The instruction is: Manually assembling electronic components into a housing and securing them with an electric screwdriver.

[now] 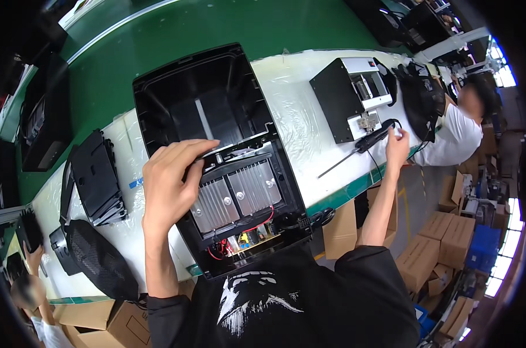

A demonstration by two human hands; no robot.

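In front of me a black plastic housing (286, 200) lies opened on the bench, its deep shell (176, 104) at the far side. Two finned silver heatsinks (256, 189) sit inside it, with red wires and a circuit board (248, 239) nearer me. My left hand (173, 182) is over the housing's left side, fingers stretched toward a metal strip (240, 152) at the hinge line, thumb apart. To the right, my right hand (397, 146) has its fingers closed at the rear end of a black electric screwdriver (372, 139), whose long thin shaft points left and toward me.
A black-and-white boxy device (341, 95) stands beyond the screwdriver. Black plastic panels (95, 174) and a black mesh part (100, 255) lie at left. Co-workers sit at right (451, 133) and far left. Cardboard boxes (440, 243) stand at right.
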